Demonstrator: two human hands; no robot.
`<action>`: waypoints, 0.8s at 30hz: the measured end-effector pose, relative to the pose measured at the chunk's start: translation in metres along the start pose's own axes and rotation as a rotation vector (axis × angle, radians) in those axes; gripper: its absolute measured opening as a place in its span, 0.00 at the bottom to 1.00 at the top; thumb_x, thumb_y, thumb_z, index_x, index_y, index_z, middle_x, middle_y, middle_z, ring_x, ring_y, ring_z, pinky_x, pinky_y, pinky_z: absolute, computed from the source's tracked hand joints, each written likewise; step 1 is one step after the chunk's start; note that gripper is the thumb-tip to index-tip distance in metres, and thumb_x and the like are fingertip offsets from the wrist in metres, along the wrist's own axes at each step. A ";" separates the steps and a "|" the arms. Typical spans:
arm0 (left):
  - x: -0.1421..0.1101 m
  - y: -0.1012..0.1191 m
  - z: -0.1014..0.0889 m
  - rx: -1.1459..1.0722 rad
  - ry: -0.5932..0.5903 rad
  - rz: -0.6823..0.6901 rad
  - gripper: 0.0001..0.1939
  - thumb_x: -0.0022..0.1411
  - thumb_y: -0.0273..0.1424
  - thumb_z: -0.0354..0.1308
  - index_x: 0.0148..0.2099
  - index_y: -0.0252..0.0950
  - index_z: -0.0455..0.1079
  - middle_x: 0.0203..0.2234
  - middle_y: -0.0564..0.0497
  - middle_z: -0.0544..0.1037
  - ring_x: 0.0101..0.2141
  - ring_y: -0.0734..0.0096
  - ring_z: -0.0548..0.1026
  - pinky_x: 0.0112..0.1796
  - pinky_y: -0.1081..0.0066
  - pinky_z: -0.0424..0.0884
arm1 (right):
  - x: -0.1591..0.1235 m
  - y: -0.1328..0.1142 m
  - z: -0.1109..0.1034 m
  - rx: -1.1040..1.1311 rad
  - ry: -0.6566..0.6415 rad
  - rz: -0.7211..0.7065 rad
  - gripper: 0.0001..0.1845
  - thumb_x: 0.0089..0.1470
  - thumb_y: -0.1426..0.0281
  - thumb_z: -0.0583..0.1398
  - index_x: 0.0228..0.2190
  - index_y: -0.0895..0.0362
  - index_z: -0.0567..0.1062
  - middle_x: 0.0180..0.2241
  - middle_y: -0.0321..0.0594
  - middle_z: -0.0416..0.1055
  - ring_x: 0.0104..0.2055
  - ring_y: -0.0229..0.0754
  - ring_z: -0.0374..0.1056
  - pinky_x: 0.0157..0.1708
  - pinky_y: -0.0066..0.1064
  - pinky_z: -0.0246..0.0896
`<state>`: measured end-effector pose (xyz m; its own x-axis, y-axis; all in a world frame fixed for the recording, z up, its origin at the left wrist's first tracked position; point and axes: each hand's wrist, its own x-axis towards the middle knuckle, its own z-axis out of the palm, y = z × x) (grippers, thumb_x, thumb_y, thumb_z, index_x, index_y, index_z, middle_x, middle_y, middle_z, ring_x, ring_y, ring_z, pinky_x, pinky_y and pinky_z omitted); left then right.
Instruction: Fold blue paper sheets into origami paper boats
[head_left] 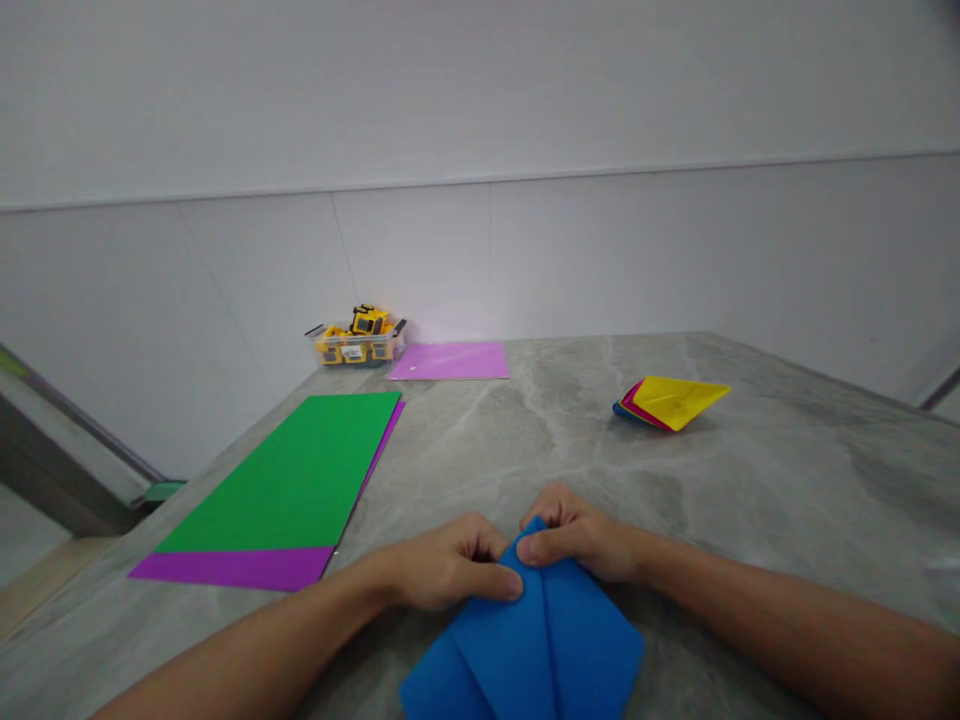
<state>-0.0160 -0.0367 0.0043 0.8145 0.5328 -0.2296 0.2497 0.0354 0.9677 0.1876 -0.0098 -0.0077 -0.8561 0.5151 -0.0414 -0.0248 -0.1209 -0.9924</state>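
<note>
A folded sheet of blue paper lies low in the middle of the head view, its narrow point facing away from me and its lower end cut off by the frame. My left hand grips the upper left edge, thumb flat on top and fingers curled beneath. Close to the tip, my right hand pinches the same paper between thumb and bent fingers. Crease lines run down from the point, and the layers spread wider toward me. The fingers under the paper are partly hidden.
Green paper overlaps purple paper on the left of the grey table. Folded paper pieces, yellow uppermost, sit at right. Near the wall are a clear bin of yellow toy vehicles and a pink-purple sheet stack.
</note>
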 end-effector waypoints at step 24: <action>0.002 0.006 0.002 0.240 0.166 0.051 0.28 0.61 0.53 0.47 0.21 0.37 0.51 0.16 0.59 0.52 0.18 0.80 0.50 0.18 0.75 0.48 | 0.005 0.007 -0.002 -0.172 0.249 -0.114 0.32 0.53 0.48 0.57 0.13 0.55 0.52 0.12 0.26 0.46 0.15 0.27 0.41 0.14 0.24 0.35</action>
<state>-0.0120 -0.0368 0.0096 0.7371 0.6607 -0.1420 0.3436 -0.1855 0.9206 0.1845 -0.0066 -0.0151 -0.6998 0.7113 0.0650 -0.0078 0.0834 -0.9965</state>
